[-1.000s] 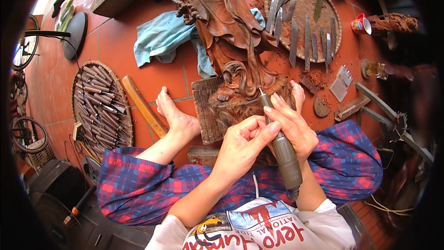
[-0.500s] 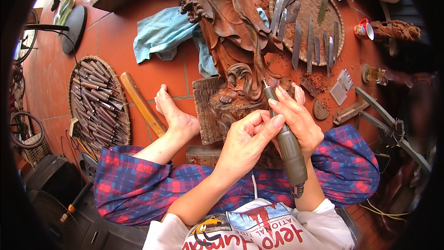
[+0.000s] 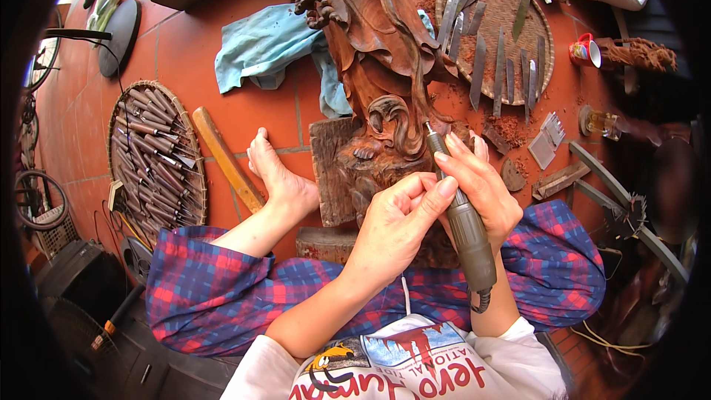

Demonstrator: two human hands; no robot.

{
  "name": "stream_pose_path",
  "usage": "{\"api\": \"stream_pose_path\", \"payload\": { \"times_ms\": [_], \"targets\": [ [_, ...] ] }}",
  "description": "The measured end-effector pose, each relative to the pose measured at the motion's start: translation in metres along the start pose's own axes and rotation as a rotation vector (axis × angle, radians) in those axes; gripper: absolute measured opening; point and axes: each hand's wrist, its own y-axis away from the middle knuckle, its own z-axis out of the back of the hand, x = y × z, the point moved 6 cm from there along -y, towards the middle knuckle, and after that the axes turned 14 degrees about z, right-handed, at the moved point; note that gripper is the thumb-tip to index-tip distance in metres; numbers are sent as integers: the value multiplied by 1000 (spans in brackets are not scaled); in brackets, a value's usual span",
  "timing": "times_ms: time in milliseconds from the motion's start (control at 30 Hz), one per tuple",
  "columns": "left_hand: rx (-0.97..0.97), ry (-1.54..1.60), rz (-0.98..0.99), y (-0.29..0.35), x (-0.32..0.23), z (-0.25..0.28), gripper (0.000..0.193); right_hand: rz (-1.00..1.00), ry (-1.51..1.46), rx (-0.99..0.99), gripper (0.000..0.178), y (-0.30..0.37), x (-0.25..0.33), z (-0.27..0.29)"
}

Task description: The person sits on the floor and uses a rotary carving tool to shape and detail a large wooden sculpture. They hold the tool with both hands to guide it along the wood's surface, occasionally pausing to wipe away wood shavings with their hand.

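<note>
A dark olive rotary carving tool (image 3: 472,243) slants across the lower middle, its thin bit pointing away from me at the base of a brown wooden carving (image 3: 404,130). My right hand (image 3: 483,194) is wrapped along the tool's right side, fingers stretched toward the bit. My left hand (image 3: 391,228) is closed on the other side, its thumb lying against the slim front of the tool. What its curled fingers pinch, if anything, is hidden. The carving shows folded drapery and a curled scroll; whether the bit touches the wood I cannot tell.
Many wooden-handled chisels fill a round basket (image 3: 198,178) at left, beside a wooden mallet (image 3: 226,159). A light blue cloth (image 3: 259,46) lies behind the carving. Flat steel files (image 3: 478,72) rest on a woven tray (image 3: 546,44) at far right. My bare foot (image 3: 278,178) flanks the carving.
Both hands and the tool keep nearly the same pose at the carving's base. The whole view has shifted slightly.
</note>
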Motion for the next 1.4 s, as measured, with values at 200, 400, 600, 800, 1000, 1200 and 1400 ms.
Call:
{"api": "stream_pose_path", "payload": {
  "times_ms": [200, 400, 600, 800, 1000, 1200, 1400],
  "targets": [
    [-17, -38, 56, 7, 9, 3, 28, -29, -4, -6, 24, 13, 7, 2],
    [-45, -66, 46, 14, 15, 5, 28, 0, -26, -5, 33, 24, 11, 1],
    [-66, -47, 47, 25, 20, 8, 25, -7, -72, -4, 27, 26, 22, 1],
    [-55, -16, 21, 28, 23, 10, 24, 15, -85, 6, 28, 28, 24, -1],
    [-42, -26, 33, 22, 23, 7, 25, 4, -49, -2, 28, 27, 21, 3],
    [-56, -75, 14, 16, 16, 3, 28, 66, -9, -13, 27, 18, 14, 4],
    [-38, -16, 13, 9, 4, -1, 29, 46, -1, -10, 26, 10, 6, 1]
  ]
}}
